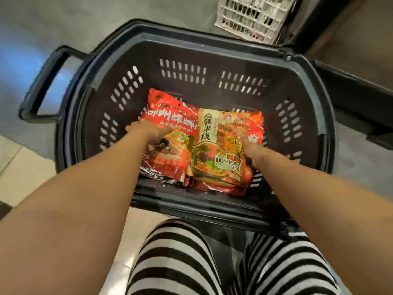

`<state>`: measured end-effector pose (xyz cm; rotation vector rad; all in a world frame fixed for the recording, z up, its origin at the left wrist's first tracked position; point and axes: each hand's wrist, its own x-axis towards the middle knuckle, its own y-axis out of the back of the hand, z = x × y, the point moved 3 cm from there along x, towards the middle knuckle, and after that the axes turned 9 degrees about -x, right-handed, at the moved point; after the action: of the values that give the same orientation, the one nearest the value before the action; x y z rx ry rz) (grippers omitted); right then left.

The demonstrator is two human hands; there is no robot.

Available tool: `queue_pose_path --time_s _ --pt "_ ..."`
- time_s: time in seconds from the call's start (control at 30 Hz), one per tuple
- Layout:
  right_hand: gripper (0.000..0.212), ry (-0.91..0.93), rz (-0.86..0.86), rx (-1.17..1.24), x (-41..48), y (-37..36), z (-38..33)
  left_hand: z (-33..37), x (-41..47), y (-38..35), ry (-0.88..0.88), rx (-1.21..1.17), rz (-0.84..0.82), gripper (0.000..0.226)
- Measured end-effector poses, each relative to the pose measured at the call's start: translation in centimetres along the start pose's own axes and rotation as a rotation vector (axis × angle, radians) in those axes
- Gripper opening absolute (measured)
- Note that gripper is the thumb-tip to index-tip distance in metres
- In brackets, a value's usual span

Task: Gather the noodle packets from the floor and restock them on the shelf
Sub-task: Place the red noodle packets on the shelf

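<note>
- Both hands are reached down into a dark plastic basket (212, 60); the left hand (150, 131) is laid on a red packet (168, 160), and the right hand (249, 144) is set against the right edge of a beige-fronted packet (209, 145).
- Whether either hand is released or grasping cannot be told, as the fingers are blurred and partly hidden.
- All the noodle packets (161, 103) in view are heaped on the basket's bottom, overlapping one another, with the beige-fronted one lying uppermost.
- Slotted walls are seen all round the basket, and a looped handle (42, 81) is folded out on its left side.
- Grey floor (63, 22) is shown behind the basket, and pale floor tiles (23, 167) are met at its near left.
- Beyond the far rim, a white slatted crate (253, 15) is stood on the floor.
- At the right, a dark low ledge (350, 77) is placed just beside the basket.
- Striped trousers (170, 258) are seen at the bottom, close against the basket's near wall.
</note>
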<state>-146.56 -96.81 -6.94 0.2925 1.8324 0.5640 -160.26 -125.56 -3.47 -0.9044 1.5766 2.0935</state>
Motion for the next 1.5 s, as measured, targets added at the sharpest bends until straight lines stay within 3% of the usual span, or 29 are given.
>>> queue_pose_path --time_s 0.1,0.2,0.27,0.33,0.47,0.6,0.67,0.77,0.93,1.0,1.1,1.3,1.5 --pt "0.105 -0.009 0.008 0.111 10.5 -2.5 3.9 -0.3 1.6 -0.9 0.037 0.010 0.087 0.146" --pt "0.050 -0.041 0.059 0.275 3.9 -2.6 2.3 -0.1 3.3 -1.7 0.056 -0.096 0.098 0.158" --pt "0.054 -0.061 0.141 0.287 1.0 -2.3 1.2 0.1 3.2 -2.0 0.083 -0.266 0.031 0.165" --pt "0.071 -0.102 0.231 0.254 0.2 -2.0 1.1 0.2 2.3 -2.1 0.082 -0.431 -0.026 0.146" --pt "0.068 -0.055 0.223 0.356 -0.4 -2.3 0.8 -0.1 1.2 -2.3 0.012 -0.505 -0.108 0.098" --pt "0.059 -0.051 0.179 0.504 -4.3 -1.0 -0.7 0.5 -1.8 -0.8 -0.017 -0.711 0.036 0.080" --pt "0.073 -0.055 0.179 0.552 -6.9 0.6 -1.5 1.0 -4.9 1.0 -0.042 -0.729 0.114 0.064" --pt "0.071 0.023 0.214 0.466 -12.2 4.5 -2.8 1.4 -10.0 4.9 -0.049 -0.758 0.179 0.042" --pt "0.051 0.078 0.280 0.431 -22.2 13.1 -3.1 1.8 -19.5 12.7 -0.042 -0.870 0.225 0.039" --pt "0.039 0.082 0.259 0.445 -26.5 16.7 -3.4 2.3 -23.4 15.5 -0.046 -0.903 0.191 0.042" --pt "0.045 0.093 0.229 0.452 -32.3 22.2 -4.1 4.0 -29.4 19.5 -0.073 -0.938 0.130 0.030" --pt "0.027 0.134 0.217 0.572 -46.0 33.3 -4.4 10.9 -41.5 27.8 -0.219 -0.999 -0.004 0.019" --pt "0.022 0.162 0.304 0.729 -55.4 41.3 -1.7 17.6 -49.3 32.2 -0.389 -1.038 -0.124 0.027"
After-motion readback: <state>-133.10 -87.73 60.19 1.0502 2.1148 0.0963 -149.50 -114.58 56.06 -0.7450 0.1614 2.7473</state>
